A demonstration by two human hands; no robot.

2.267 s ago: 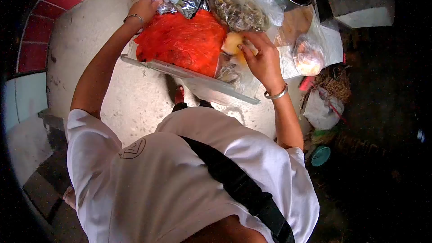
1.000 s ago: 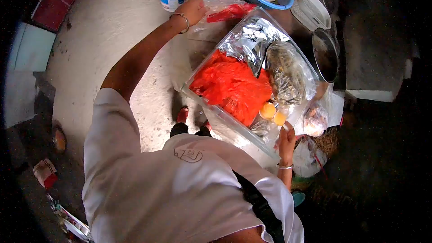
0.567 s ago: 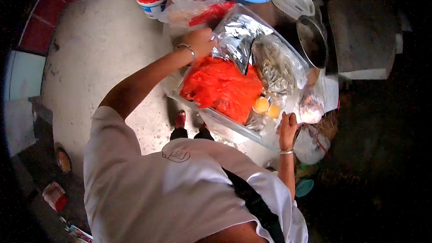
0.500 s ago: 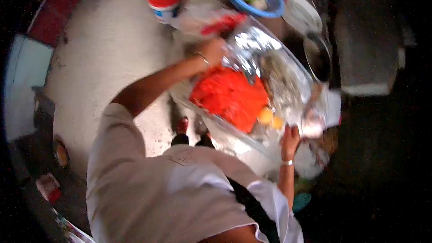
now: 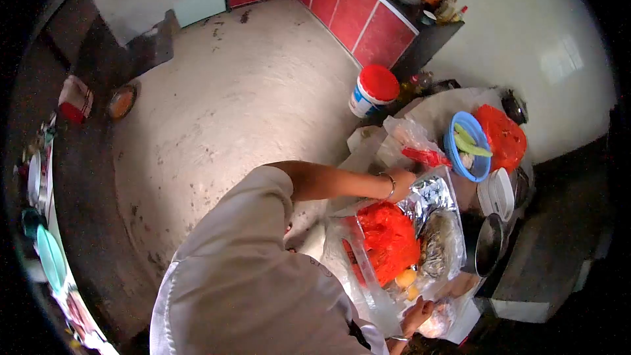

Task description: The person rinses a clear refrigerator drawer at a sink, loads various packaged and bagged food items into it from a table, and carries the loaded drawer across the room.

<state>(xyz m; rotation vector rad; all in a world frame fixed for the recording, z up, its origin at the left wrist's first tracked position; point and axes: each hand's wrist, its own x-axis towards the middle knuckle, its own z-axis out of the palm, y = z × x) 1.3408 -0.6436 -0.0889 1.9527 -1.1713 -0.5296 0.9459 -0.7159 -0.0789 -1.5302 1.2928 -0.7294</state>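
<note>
A foil-lined box [image 5: 458,205] lies across the lower right of the view. Its inside holds a red plastic bag [image 5: 388,240], a clear bag with greyish contents [image 5: 439,246] and some small orange-yellow round things [image 5: 406,279]. At the far end, my left hand [image 5: 399,181] is closed at the rim, fingers partly hidden. My right hand [image 5: 417,317] is closed at the near end, beside a clear bag with pale pinkish contents [image 5: 436,321]. Both hands appear to grip the box.
Beyond the box stand a blue basin [image 5: 453,151] with green vegetables, another red bag [image 5: 499,137], white containers [image 5: 496,195] and a dark pan [image 5: 488,244]. A red-lidded bucket [image 5: 373,92] stands on the floor near red cabinets [image 5: 384,34]. Shelves with items line the left.
My view has swung to the left, so more floor, the cabinets and the wall show. The box and both hands now appear lower and further right; my hands stay at its two ends.
</note>
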